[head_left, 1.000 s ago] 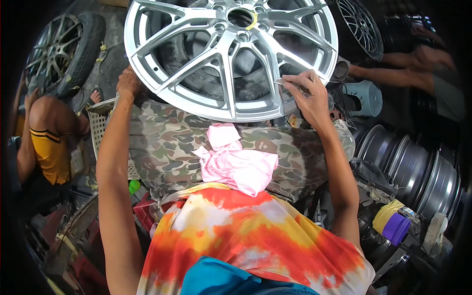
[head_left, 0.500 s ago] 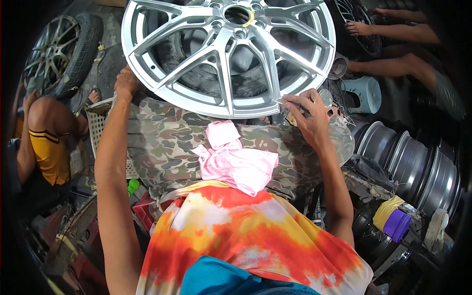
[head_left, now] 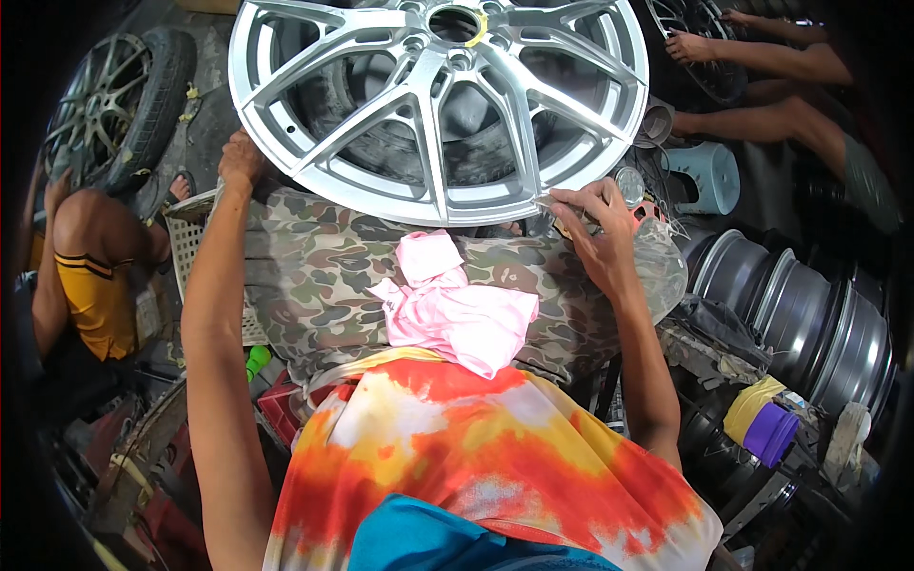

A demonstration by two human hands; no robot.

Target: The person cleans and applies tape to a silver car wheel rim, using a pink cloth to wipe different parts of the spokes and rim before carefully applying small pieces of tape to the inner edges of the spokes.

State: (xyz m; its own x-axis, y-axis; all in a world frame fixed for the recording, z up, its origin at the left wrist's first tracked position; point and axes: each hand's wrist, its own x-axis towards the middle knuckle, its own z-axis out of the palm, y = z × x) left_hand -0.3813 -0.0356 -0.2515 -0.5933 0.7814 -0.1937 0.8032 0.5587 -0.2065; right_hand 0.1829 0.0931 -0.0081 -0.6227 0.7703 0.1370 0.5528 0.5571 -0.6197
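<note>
A silver multi-spoke alloy wheel lies face up in front of me, with yellow around its centre bore. My left hand grips its left edge, fingertips partly hidden. My right hand pinches a small thin grey piece against the lower right rim. Camouflage-clad legs are beneath the wheel, with a crumpled pink cloth on them.
Another person sits at left by a tyred wheel. A co-worker's hand holds a dark wheel at upper right. Nearby are a light-blue stool, stacked rims, a plastic basket and purple-yellow rolls.
My right hand has moved down along the outer rim. The wheel has shifted slightly left and upward. A co-worker's hands have appeared on the dark wheel at upper right.
</note>
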